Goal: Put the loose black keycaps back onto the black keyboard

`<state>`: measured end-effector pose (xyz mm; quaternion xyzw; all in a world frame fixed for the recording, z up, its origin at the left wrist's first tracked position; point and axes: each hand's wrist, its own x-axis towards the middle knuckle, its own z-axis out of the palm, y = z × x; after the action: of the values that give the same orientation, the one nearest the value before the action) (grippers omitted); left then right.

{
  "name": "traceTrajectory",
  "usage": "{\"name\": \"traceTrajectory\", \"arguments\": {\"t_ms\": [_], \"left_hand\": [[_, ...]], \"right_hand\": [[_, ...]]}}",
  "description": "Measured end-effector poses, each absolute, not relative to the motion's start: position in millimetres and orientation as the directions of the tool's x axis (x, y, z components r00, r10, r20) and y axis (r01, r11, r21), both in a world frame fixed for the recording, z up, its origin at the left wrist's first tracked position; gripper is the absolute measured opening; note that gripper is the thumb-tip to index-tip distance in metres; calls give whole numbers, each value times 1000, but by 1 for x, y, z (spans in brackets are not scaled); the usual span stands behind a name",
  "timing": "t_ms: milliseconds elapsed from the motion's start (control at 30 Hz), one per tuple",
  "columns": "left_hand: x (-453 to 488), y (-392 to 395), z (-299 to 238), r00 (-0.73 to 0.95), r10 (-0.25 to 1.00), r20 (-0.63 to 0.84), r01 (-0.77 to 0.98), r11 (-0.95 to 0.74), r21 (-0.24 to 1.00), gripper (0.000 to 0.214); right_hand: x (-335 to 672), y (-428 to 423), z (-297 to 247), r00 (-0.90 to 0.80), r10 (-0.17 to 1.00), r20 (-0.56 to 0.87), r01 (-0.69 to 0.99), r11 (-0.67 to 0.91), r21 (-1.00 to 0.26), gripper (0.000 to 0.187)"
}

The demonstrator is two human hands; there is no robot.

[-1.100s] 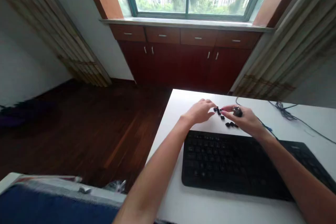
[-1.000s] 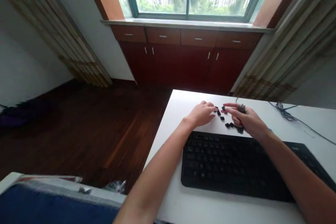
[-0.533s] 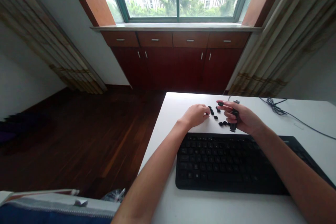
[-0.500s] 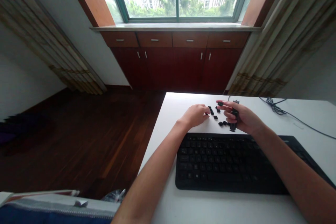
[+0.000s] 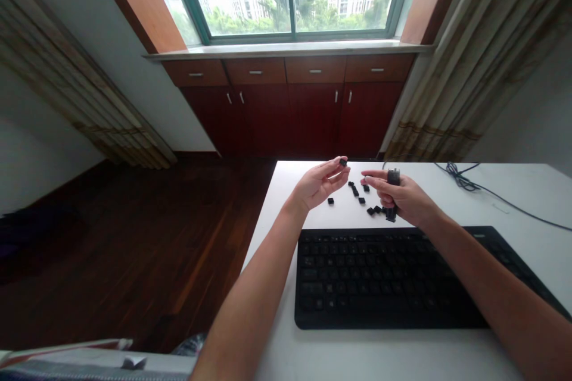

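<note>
My left grip (image 5: 322, 183) is turned palm-up and loosely curled, with one black keycap (image 5: 342, 162) held at the fingertips, above the white table (image 5: 527, 202). My right grip (image 5: 404, 196) is closed around a dark upright object (image 5: 393, 177), which sticks out above and below my fingers; it is too blurred to name. Between my hands, more black keycaps (image 5: 355, 190) lie scattered on the table, a few just beside my right hand and one apart, nearer my left. Just in front of them sits a black keyboard (image 5: 384, 280), and a tangled cable (image 5: 458, 184) lies on the table further right.
</note>
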<state>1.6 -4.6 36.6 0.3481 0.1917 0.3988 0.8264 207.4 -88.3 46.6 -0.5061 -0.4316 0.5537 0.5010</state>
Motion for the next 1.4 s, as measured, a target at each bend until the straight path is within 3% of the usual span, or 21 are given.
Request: {"name": "traceTrajectory", "arguments": {"t_ms": [267, 533, 700, 800, 867, 967, 1033, 1133, 1267, 1400], "left_hand": [[3, -9, 49, 632, 772, -68, -597, 541, 592, 19], [4, -12, 53, 627, 778, -36, -559, 482, 675, 14], [4, -18, 64, 636, 772, 1, -507, 416, 755, 19], [1, -25, 72, 649, 759, 40, -429, 322, 844, 23], [-2, -32, 75, 651, 758, 47, -358, 252, 899, 28], [-8, -44, 71, 634, 773, 43, -184, 96, 978, 36], [-11, -55, 65, 624, 779, 56, -31, -47, 998, 38], [-14, -74, 52, 631, 774, 59, 113, -167, 979, 36], [-12, -98, 37, 600, 783, 163, 146, -308, 940, 24], [-6, -109, 26, 669, 669, 324, 253, -615, 747, 11]], "right_hand": [[203, -89, 49, 83, 992, -90, -116, -80, -990, 49], [201, -91, 54, 124, 991, -53, -105, -40, -994, 47], [203, -99, 60, 103, 995, -1, -2, -1, -1000, 50], [211, -107, 65, 88, 996, 10, 84, 3, -996, 54], [221, -115, 67, 80, 996, 39, 244, 19, -970, 52], [240, -127, 69, 7, 991, 134, 555, 107, -825, 44], [250, -135, 68, -65, 983, 169, 667, 169, -726, 40], [258, -144, 63, -178, 966, 185, 718, 256, -648, 32], [258, -151, 54, -331, 918, 220, 685, 394, -613, 21], [252, -155, 46, -357, 919, 168, 703, 383, -600, 21]]}}
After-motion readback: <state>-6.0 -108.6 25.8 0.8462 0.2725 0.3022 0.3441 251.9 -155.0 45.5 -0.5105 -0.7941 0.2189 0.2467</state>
